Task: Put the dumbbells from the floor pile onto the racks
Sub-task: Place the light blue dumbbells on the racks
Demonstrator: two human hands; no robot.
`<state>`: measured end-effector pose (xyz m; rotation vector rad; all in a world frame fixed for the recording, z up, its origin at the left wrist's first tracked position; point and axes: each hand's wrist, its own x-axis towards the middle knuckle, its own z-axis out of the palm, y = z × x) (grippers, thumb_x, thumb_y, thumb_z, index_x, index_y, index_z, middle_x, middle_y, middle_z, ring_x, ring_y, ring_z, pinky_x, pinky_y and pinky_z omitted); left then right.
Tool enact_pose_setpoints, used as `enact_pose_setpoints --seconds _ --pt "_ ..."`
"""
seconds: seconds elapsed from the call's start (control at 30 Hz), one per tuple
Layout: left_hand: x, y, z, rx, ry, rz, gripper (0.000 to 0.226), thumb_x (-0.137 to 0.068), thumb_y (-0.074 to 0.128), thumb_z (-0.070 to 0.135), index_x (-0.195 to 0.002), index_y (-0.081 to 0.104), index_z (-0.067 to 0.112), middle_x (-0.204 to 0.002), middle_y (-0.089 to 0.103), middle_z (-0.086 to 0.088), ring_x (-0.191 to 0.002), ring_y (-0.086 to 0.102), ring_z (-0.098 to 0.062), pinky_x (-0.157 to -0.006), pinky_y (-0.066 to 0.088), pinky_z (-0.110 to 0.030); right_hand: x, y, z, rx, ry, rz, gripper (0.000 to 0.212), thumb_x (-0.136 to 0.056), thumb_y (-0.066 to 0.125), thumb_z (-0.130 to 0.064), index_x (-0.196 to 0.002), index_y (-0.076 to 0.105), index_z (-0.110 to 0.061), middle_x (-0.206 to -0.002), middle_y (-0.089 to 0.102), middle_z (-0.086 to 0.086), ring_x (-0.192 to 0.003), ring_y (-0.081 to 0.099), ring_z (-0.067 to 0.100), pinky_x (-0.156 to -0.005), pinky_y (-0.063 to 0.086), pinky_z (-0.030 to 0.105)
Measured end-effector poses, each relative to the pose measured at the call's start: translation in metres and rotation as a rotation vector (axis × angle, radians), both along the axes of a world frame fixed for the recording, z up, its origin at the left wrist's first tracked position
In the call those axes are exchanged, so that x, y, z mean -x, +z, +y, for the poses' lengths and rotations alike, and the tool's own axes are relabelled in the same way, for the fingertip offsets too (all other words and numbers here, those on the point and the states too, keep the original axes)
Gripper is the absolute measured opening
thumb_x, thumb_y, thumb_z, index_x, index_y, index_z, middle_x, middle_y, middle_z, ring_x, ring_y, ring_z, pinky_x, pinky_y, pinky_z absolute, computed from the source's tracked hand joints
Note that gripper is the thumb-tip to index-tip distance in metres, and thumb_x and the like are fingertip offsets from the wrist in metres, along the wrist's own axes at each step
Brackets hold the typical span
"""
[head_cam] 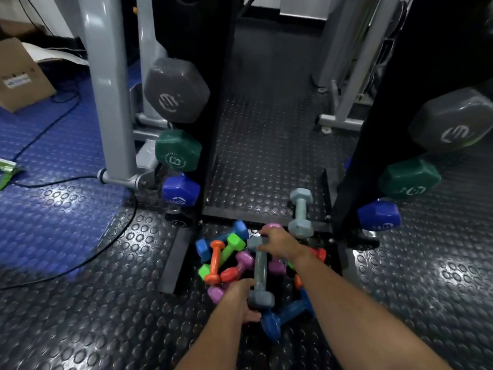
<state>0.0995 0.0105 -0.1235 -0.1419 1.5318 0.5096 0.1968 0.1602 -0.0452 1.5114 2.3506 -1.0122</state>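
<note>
A pile of small coloured dumbbells point(234, 263) lies on the floor between two black racks. On top of it is a grey-blue dumbbell point(259, 271), lengthwise toward me. My left hand point(240, 297) grips its near head, and my right hand point(280, 243) grips its far head. A second grey-blue dumbbell point(301, 212) lies apart, further back by the right rack. The left rack point(208, 129) carries a grey point(176, 89), a green point(178, 150) and a blue point(181, 190) dumbbell. The right rack point(373, 116) carries the same three colours.
Grey machine legs point(112, 102) stand to the left of the left rack, with a black cable point(80, 180) looping over the blue studded floor. A cardboard box point(21, 76) sits at far left. More grey frames point(341, 102) stand at the back right.
</note>
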Motion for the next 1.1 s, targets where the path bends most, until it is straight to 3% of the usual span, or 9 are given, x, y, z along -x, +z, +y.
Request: enact_pose_setpoints --seconds 0.13,0.23,0.43,0.53,0.6,0.7,0.8,0.93,1.1 --pt "-0.005 0.043 0.003 -0.061 0.162 -0.059 0.031 -0.102 0.05 0.018 -0.13 0.06 0.007 -0.135 0.059 -0.017 -0.109 0.058 -0.037 -0.096 0.044 -0.064 -0.003 -0.005 -0.005 0.016 0.054 -0.008 0.039 -0.088 0.076 -0.022 -0.123 0.066 -0.012 -0.119 0.068 0.01 -0.107 0.062 0.023 -0.089 0.047 0.028" --pt "-0.006 0.06 0.004 -0.07 0.207 -0.073 0.014 -0.106 0.044 0.015 -0.106 0.057 0.01 -0.112 0.058 -0.015 -0.108 0.054 -0.035 -0.103 0.039 -0.065 -0.004 -0.01 -0.006 -0.028 0.059 0.009 0.035 -0.088 0.076 -0.021 -0.12 0.066 -0.013 -0.116 0.07 0.01 -0.107 0.065 0.025 -0.086 0.045 0.029" --pt "-0.012 0.059 0.001 -0.081 0.182 0.01 0.017 -0.1 0.045 -0.003 -0.114 0.054 0.001 -0.09 0.052 -0.014 -0.102 0.056 -0.034 -0.095 0.046 -0.059 0.001 -0.005 -0.009 -0.061 0.038 -0.017 0.033 -0.089 0.075 -0.021 -0.118 0.067 -0.008 -0.115 0.072 0.014 -0.109 0.067 0.031 -0.092 0.052 0.035" --pt "-0.013 0.059 0.001 -0.076 0.204 0.045 0.01 -0.099 0.045 -0.005 -0.1 0.054 0.0 -0.087 0.051 -0.015 -0.083 0.056 -0.033 -0.091 0.048 -0.058 0.0 -0.004 -0.009 -0.077 0.02 0.016 0.034 -0.086 0.077 -0.022 -0.115 0.066 -0.007 -0.111 0.07 0.013 -0.106 0.067 0.03 -0.091 0.053 0.035" --pt "-0.014 0.056 0.003 -0.071 0.205 0.063 0.013 -0.099 0.046 -0.003 -0.091 0.053 0.003 -0.085 0.05 -0.015 -0.074 0.052 -0.03 -0.08 0.05 -0.055 -0.002 -0.001 -0.008 -0.096 0.016 0.044 0.035 -0.084 0.08 -0.023 -0.113 0.066 -0.01 -0.109 0.068 0.01 -0.105 0.066 0.029 -0.089 0.052 0.034" --pt "-0.017 0.055 0.002 -0.077 0.211 0.063 0.008 -0.098 0.049 0.002 -0.099 0.056 0.005 -0.087 0.055 -0.014 -0.074 0.055 -0.029 -0.061 0.045 -0.046 -0.008 0.001 -0.011 -0.097 -0.012 0.056 0.044 -0.083 0.082 -0.026 -0.121 0.064 -0.014 -0.113 0.068 0.007 -0.105 0.065 0.025 -0.095 0.054 0.038" --pt "-0.019 0.053 0.004 -0.074 0.249 0.058 0.006 -0.097 0.052 0.005 -0.093 0.057 0.006 -0.085 0.057 -0.013 -0.073 0.056 -0.028 -0.073 0.045 -0.045 -0.014 0.007 -0.011 -0.088 -0.055 0.087 0.05 -0.085 0.08 -0.025 -0.131 0.061 -0.019 -0.12 0.069 0.003 -0.11 0.066 0.021 -0.101 0.054 0.039" --pt "-0.015 0.06 0.01 -0.097 0.314 0.045 0.004 -0.094 0.058 0.007 -0.09 0.058 0.008 -0.079 0.059 -0.011 -0.069 0.056 -0.026 -0.062 0.042 -0.036 -0.028 0.016 -0.008 -0.122 -0.143 0.057 0.039 -0.091 0.075 -0.032 -0.126 0.062 -0.021 -0.105 0.063 -0.004 -0.099 0.061 0.016 -0.083 0.046 0.026" --pt "-0.012 0.074 0.017 -0.139 0.356 0.045 0.018 -0.092 0.068 0.02 -0.104 0.063 0.007 -0.075 0.058 -0.009 -0.059 0.053 -0.021 -0.058 0.047 -0.034 -0.044 0.035 -0.005 -0.177 -0.296 0.058 0.033 -0.087 0.077 -0.037 -0.111 0.066 -0.019 -0.097 0.065 0.0 -0.088 0.06 0.021 -0.074 0.045 0.028"
